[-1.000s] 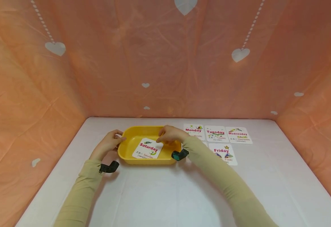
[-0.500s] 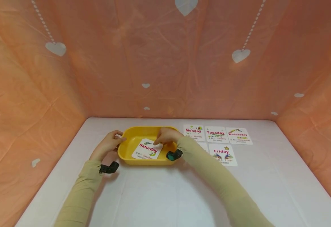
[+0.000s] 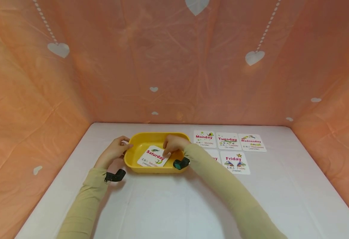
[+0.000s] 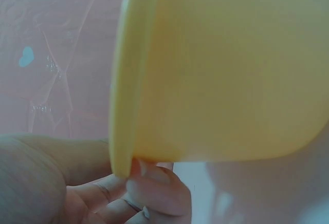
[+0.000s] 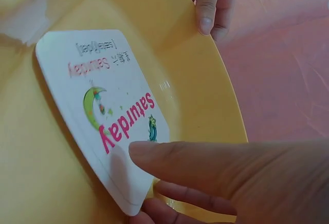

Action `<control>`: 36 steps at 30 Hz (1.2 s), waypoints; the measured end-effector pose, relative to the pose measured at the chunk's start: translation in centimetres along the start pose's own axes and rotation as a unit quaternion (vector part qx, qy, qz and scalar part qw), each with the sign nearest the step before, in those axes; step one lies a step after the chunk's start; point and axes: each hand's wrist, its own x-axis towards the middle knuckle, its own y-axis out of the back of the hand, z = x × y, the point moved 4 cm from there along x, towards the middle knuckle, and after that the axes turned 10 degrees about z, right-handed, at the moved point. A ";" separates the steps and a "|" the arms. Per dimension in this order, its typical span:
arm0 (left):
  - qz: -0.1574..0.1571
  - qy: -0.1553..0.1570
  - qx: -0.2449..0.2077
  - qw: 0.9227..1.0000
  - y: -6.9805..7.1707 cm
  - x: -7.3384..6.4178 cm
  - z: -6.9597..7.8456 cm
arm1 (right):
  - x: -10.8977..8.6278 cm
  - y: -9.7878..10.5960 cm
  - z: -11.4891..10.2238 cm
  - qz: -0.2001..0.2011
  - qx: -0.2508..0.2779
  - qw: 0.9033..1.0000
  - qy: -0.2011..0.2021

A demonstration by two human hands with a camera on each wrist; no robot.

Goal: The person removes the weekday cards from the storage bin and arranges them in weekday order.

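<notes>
A yellow oval plastic basin (image 3: 150,170) stands on the table. Its left rim is pinched by my left hand (image 3: 111,154), thumb inside and fingers outside; the left wrist view shows the rim (image 4: 126,90) between thumb and fingers. Inside the basin lies a white square card printed "Saturday" (image 3: 150,156), tilted a little. My right hand (image 3: 175,143) reaches into the basin and pinches that card at its right edge. In the right wrist view the thumb is on the face of the card (image 5: 97,95), with fingers at its underside edge.
Right of the basin, cards lie in two rows: Monday (image 3: 204,139), Tuesday (image 3: 228,141) and Wednesday (image 3: 251,142) behind, Friday (image 3: 235,162) in front beside a card (image 3: 214,154) partly hidden by the right sleeve. Orange cloth walls (image 3: 174,66) enclose the white table (image 3: 162,205).
My right hand has moved left and down onto the Saturday card, which has shifted slightly left in the basin. The left hand has stayed on the rim.
</notes>
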 end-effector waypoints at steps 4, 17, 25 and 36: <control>-0.004 0.000 0.004 1.000 -0.1 0.0 -0.1 | -0.1 -0.1 0.1 -0.002 0.005 1.000 -0.003; 0.001 0.003 0.012 1.000 0.0 0.2 -0.1 | 0.1 0.1 -0.1 -0.012 0.012 1.000 0.013; 0.003 0.003 0.018 1.000 -0.1 0.1 0.3 | 0.0 0.2 -0.7 -0.013 0.029 0.999 0.035; 0.000 0.003 0.014 1.000 -0.1 0.2 0.1 | 0.0 0.5 -0.9 0.017 0.021 0.999 0.042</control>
